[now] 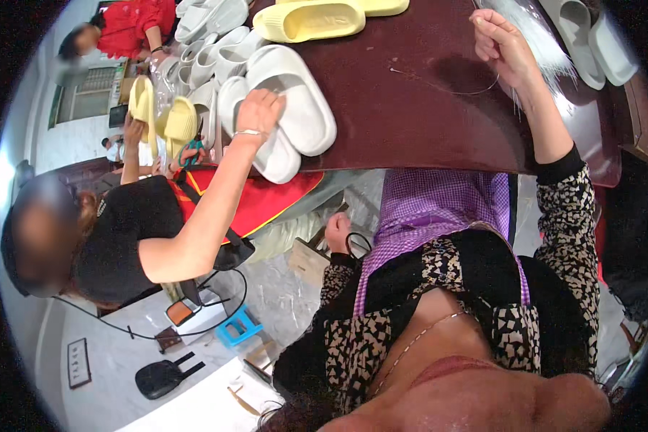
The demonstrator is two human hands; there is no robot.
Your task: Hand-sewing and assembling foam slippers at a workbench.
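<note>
My right hand (pixel 502 45) is raised over the far right of the dark red table, thumb and fingers pinched together. What lies in the pinch, if anything, is too small to make out. Below it, a thin curved strand (pixel 471 93) runs across the tabletop toward my wrist. Beside that wrist lies a bunch of fine clear strands (pixel 547 54). My left hand (pixel 336 232) hangs below the table edge by the purple checked apron (pixel 428 201), its fingers curled in; its contents are hidden. Next to it is a black loop (pixel 360 241).
A co-worker's hand (pixel 259 111) rests on pale grey slippers (pixel 302 101) at the table's left. Their other hand holds a yellow slipper (pixel 142 104). More yellow slippers (pixel 313 21) lie at the far edge, grey ones (pixel 590 47) far right. A blue stool (pixel 239 326) stands behind.
</note>
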